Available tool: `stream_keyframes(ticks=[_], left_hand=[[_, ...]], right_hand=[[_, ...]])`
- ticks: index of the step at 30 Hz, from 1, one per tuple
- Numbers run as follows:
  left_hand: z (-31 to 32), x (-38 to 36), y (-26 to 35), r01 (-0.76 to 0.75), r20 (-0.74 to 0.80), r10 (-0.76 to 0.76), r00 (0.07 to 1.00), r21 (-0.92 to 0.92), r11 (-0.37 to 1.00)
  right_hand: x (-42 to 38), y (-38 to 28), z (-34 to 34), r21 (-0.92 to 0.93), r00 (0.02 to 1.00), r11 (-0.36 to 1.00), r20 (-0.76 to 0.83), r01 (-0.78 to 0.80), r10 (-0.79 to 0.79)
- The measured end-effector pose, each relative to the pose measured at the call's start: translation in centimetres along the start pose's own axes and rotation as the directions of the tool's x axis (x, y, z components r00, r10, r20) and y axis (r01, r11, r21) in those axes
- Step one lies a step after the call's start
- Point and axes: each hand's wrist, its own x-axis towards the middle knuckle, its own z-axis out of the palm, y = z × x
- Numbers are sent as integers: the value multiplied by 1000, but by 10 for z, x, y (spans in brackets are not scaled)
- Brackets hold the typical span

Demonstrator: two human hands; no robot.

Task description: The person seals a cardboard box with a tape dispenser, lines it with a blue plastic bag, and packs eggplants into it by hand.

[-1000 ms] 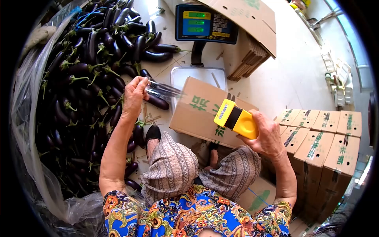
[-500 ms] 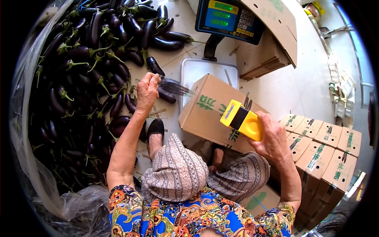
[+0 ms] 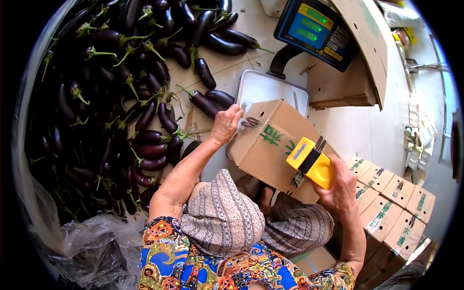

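My right hand [image 3: 342, 186] grips a yellow tape dispenser [image 3: 309, 159] with a black band, held against the top of a cardboard box [image 3: 266, 154]. Green characters are printed on that box, which sits tilted partly over the scale's metal platform [image 3: 273, 87]. My left hand [image 3: 227, 124] is closed, fingers curled together at the box's upper left end, close to dark marks on the cardboard. Whatever lies between those fingers is too small to make out. Just beyond this hand, a few eggplants [image 3: 205, 104] lie on the floor.
A large heap of eggplants [image 3: 96, 111] fills the left side, bordered by clear plastic sheeting [image 3: 96, 246]. The scale's display [image 3: 314, 31] stands at the top, beside flattened cardboard [image 3: 340, 82]. Stacked printed boxes [image 3: 386, 208] are at the lower right.
My left hand has moved right, from beside the eggplants to the box's end; the dark see-through strip at its fingers no longer shows. The right hand stays on the dispenser. The view has shifted.
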Motion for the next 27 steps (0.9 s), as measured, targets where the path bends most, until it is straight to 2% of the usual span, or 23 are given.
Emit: stream_keyframes(ticks=[1, 2, 3, 8, 11, 12, 15, 19, 20, 23, 24, 25, 27], left_hand=[[4, -2, -4, -36, 33, 34, 999, 40, 999], [13, -4, -11, -167, 15, 166, 986, 93, 982], [15, -6, -2, 36, 9, -36, 999, -102, 994], [12, -5, 1, 73, 99, -68, 993, -49, 996], [15, -4, -5, 59, 139, -52, 989, -47, 997], [16, -3, -9, -6, 150, 7, 989, -4, 1000], [20, -7, -13, 203, 192, -215, 958, 81, 976], [23, -16, -28, 104, 142, -116, 983, 90, 991], [23, -14, -33, 63, 128, -70, 989, 64, 996], [28, 16, -39, -80, -228, 59, 972, -81, 994], [17, 28, -19, 105, -132, -148, 980, -288, 952], [25, 35, -13, 132, -57, -169, 984, -402, 906], [54, 34, -9, -1, -42, -18, 999, -424, 906]], right_hand=[[1, 1, 1, 14, 1000, 1000, -13, 9, -9], [2, 0, 1, 14, 1000, 1000, -14, 6, -6], [2, 0, 2, 23, 1000, 1000, -16, 10, -9], [3, 0, 6, 48, 999, 999, -52, 19, -17], [3, 0, 6, 57, 999, 998, -51, 9, -6], [4, 0, 7, 61, 999, 998, -53, 10, -7], [4, -3, 6, 55, 999, 998, -52, 4, -2], [2, -2, 9, 69, 998, 997, -65, -21, 25], [1, -3, 8, 75, 997, 997, -64, -29, 34], [-1, 1, 10, 116, 997, 993, -72, -10, 18], [-2, 2, 14, 147, 995, 989, -103, 8, 7], [-3, 4, 15, 163, 995, 987, -100, 7, 9], [-4, 7, 16, 194, 994, 981, -105, 11, 10]])
